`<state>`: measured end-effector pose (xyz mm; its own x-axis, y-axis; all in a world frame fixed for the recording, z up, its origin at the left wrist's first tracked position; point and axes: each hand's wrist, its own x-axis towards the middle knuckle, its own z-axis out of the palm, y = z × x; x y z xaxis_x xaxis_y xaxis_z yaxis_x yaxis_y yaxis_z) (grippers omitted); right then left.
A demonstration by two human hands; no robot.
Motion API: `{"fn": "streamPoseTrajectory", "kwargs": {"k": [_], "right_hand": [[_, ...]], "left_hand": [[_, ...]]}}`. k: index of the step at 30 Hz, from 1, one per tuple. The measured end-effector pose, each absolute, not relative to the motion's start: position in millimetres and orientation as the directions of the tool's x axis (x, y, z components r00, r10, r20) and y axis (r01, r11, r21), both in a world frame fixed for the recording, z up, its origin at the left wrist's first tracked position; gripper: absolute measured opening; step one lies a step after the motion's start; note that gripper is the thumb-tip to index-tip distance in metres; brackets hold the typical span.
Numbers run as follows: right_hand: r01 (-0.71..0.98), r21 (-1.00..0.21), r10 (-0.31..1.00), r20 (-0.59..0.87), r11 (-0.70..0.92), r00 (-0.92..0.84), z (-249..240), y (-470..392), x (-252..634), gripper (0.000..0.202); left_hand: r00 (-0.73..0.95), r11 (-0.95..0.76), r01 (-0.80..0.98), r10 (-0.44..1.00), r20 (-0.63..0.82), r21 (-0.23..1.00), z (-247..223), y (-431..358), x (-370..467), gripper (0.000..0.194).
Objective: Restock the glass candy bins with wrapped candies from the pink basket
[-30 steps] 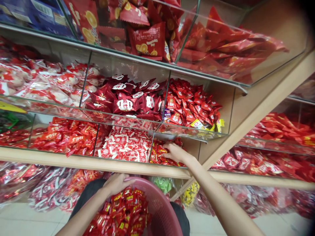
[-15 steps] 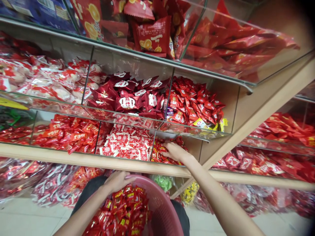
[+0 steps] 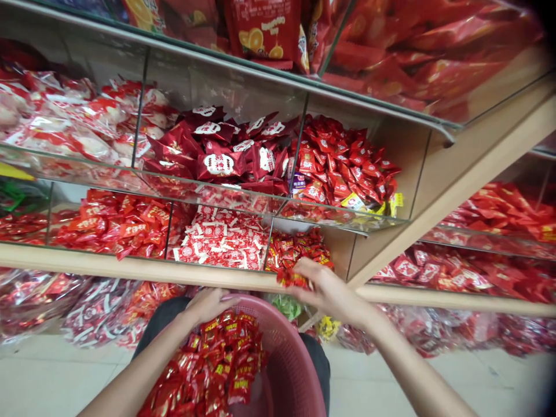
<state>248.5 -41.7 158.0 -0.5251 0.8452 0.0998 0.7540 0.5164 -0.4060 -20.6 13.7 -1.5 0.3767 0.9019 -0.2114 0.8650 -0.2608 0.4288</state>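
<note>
And here's my right grip [image 3: 321,288], fingers together and clamped on a small cluster of shiny red-and-yellow wrapped candies [image 3: 290,279], right in front of the pale wooden shelf edge [image 3: 130,267]. I can't tell how many pieces are in there, or whether they touch the wood.

At eleven o'clock from that grip, just behind the edge, sits a loose heap of red-and-gold candies [image 3: 299,246] in its compartment; at ten o'clock, beyond a clear divider, a pile of red-and-white twist-wrapped candies [image 3: 226,240].

Down below, my left grip [image 3: 208,306] is folded over the rim of a round pink plastic basket [image 3: 289,341], at its eleven o'clock. Inside, red wrappers with yellow lettering [image 3: 217,365] crowd the basket's left, with bare pink floor showing on the right. My clamped cluster hangs outside the basket, near its one o'clock!
</note>
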Motion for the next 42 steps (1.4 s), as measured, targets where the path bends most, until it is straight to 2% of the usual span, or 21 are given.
{"fn": "streamPoseTrajectory", "kwargs": {"k": [2, 5, 8, 11, 15, 20, 27, 34, 38, 42], "right_hand": [[0.741, -0.464, 0.834, -0.011, 0.485, -0.552, 138.6, -64.6, 236.1, 0.023], [0.756, -0.454, 0.773, -0.198, 0.472, -0.602, 96.0, -87.0, 221.0, 0.020], [0.809, -0.302, 0.730, -0.352, 0.504, -0.586, 55.0, -99.3, 211.5, 0.026], [0.807, -0.183, 0.702, -0.410, 0.562, -0.582, 26.7, -107.5, 205.5, 0.033], [0.772, -0.088, 0.702, -0.363, 0.629, -0.613, 3.2, -113.7, 199.1, 0.027], [0.706, -0.032, 0.675, -0.265, 0.708, -0.689, -21.9, -116.4, 192.5, 0.020], [0.694, 0.040, 0.690, -0.162, 0.719, -0.706, -39.8, -121.7, 190.2, 0.017], [0.725, 0.139, 0.738, -0.172, 0.674, -0.653, -36.1, -125.1, 188.2, 0.012], [0.736, 0.160, 0.753, -0.124, 0.657, -0.646, -43.9, -124.8, 190.5, 0.015], [0.757, 0.190, 0.778, -0.066, 0.625, -0.625, -58.4, -124.0, 196.5, 0.028]], "left_hand": [[0.378, -0.272, 0.870, 0.903, -0.203, 0.412, -0.9, 13.1, -19.6, 0.058], [0.381, -0.287, 0.874, 0.905, -0.187, 0.392, 0.6, 11.7, -19.3, 0.058], [0.386, -0.291, 0.870, 0.904, -0.183, 0.398, 2.1, 10.8, -20.3, 0.056], [0.385, -0.290, 0.873, 0.904, -0.188, 0.392, 2.0, 10.9, -21.2, 0.054], [0.390, -0.302, 0.876, 0.902, -0.185, 0.376, 0.7, 11.0, -20.5, 0.053], [0.394, -0.310, 0.874, 0.902, -0.175, 0.374, 1.7, 10.1, -19.2, 0.054], [0.378, -0.298, 0.886, 0.908, -0.181, 0.356, 6.4, 8.3, -19.2, 0.057], [0.354, -0.269, 0.896, 0.913, -0.201, 0.353, 7.5, 7.3, -17.4, 0.057], [0.382, -0.307, 0.890, 0.906, -0.183, 0.338, 5.1, 8.4, -18.7, 0.058], [0.389, -0.319, 0.890, 0.903, -0.179, 0.327, 3.5, 9.0, -19.7, 0.056]]}}
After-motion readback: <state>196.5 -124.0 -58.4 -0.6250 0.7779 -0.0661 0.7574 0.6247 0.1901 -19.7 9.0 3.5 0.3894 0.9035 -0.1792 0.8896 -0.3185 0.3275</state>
